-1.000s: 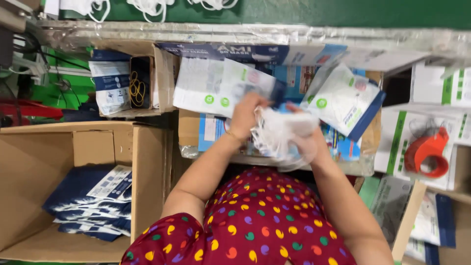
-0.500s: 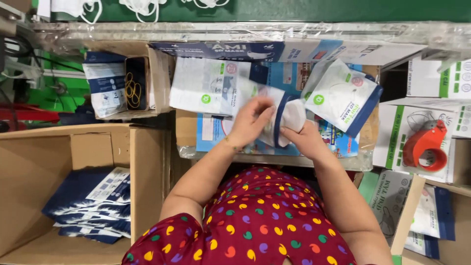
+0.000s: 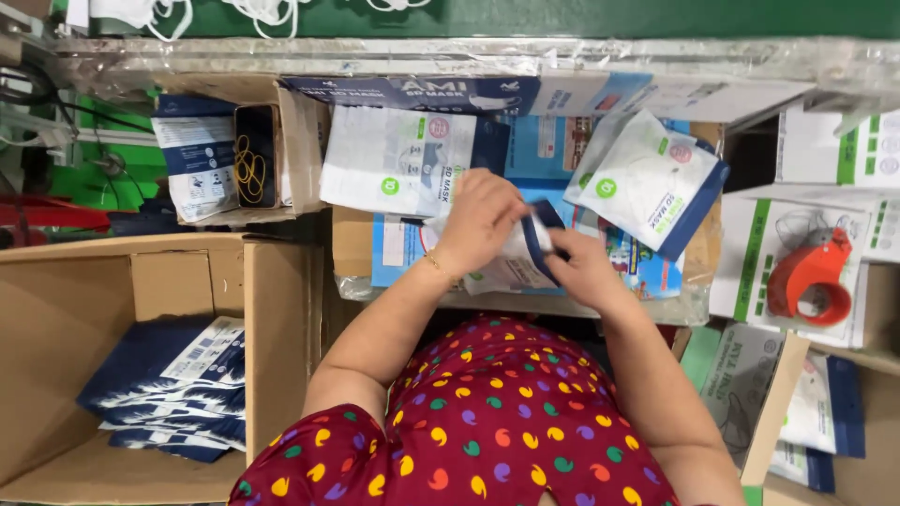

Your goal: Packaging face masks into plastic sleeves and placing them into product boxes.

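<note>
Both hands meet over the middle of the work surface on one white and navy mask packet (image 3: 518, 255). My left hand (image 3: 481, 220) lies over the packet's top with its fingers curled on it. My right hand (image 3: 579, 265) grips the packet's navy edge from the right side. A stack of flat white packets (image 3: 394, 159) lies just beyond my left hand. Another white packet with a navy edge (image 3: 647, 178) lies tilted beyond my right hand.
A large open cardboard box (image 3: 141, 281) at the left holds a pile of navy and white packets (image 3: 173, 389). A smaller box (image 3: 300, 141) with rubber bands (image 3: 249, 169) sits at the back left. A red tape dispenser (image 3: 811, 276) rests on boxes at the right.
The white bundle held loosely a second ago now sits inside the packet. Both hands have closed in on the packet's navy edge.
</note>
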